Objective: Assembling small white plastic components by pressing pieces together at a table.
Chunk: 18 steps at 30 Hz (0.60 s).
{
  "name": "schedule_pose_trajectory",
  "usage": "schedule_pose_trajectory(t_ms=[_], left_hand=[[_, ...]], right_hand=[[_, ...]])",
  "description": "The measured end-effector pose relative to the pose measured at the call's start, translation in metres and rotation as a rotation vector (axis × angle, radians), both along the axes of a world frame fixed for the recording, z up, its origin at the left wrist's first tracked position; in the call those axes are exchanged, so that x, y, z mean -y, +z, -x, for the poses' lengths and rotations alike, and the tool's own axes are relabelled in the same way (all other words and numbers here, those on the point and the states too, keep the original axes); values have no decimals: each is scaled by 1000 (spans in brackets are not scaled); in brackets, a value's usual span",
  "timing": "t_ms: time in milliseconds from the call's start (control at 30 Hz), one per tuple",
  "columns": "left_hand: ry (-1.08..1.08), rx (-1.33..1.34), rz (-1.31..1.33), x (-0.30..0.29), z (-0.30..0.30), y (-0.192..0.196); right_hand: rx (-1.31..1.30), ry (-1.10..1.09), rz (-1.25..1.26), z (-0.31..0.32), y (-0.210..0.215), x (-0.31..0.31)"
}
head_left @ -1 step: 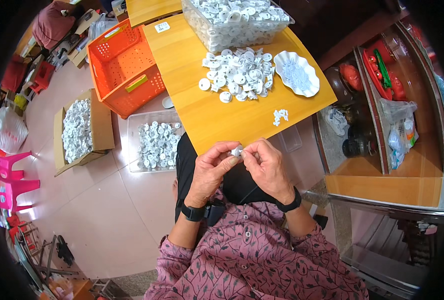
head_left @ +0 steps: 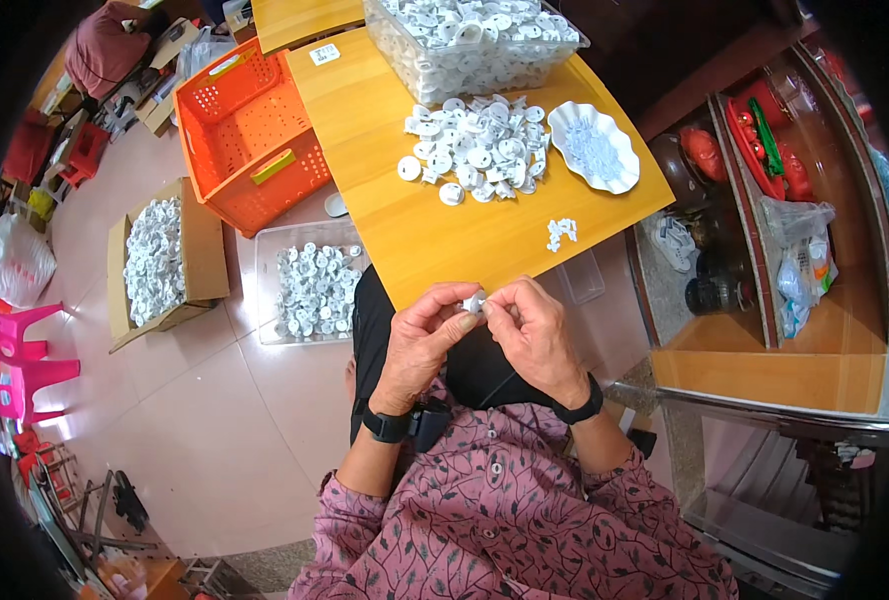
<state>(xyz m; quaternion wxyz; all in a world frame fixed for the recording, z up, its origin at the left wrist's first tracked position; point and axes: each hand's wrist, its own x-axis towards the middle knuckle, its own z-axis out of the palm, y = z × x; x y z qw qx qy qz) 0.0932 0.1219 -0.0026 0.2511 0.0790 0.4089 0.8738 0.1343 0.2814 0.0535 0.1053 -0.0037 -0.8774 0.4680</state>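
Note:
A small round white plastic part (head_left: 475, 302) sits between my fingertips, above my lap at the table's near edge. My left hand (head_left: 427, 335) pinches it with thumb and index finger. From the other side, my right hand (head_left: 535, 335) presses thumb and fingertip against the same part; whether it also grips some tinier piece is hidden. On the yellow wooden table (head_left: 405, 255) lies a heap of similar white round parts (head_left: 480, 150). Right of the heap, a white scalloped dish (head_left: 620, 178) holds small clear pieces. Several tiny white pieces (head_left: 562, 234) lie nearer to my right hand.
A clear tub (head_left: 425, 75) full of white parts stands at the table's far end. Left on the floor are an orange crate (head_left: 225, 205), a cardboard box (head_left: 205, 265) and a clear bin (head_left: 267, 300), the latter two holding white parts. Shelves (head_left: 765, 365) stand right.

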Motion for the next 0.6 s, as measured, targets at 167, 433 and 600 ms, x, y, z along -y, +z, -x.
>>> schedule_pose_trajectory(t_ms=[167, 433, 600], left_hand=[[-1, -75, 63, 1, 1, -2], [28, -135, 116, 1, 1, -1], [-2, -150, 145, 4, 3, -2]], right_hand=[[12, -14, -3, 0, -3, 1], [30, -12, 24, -1, -3, 2], [11, -29, 18, -2, -6, 3]])
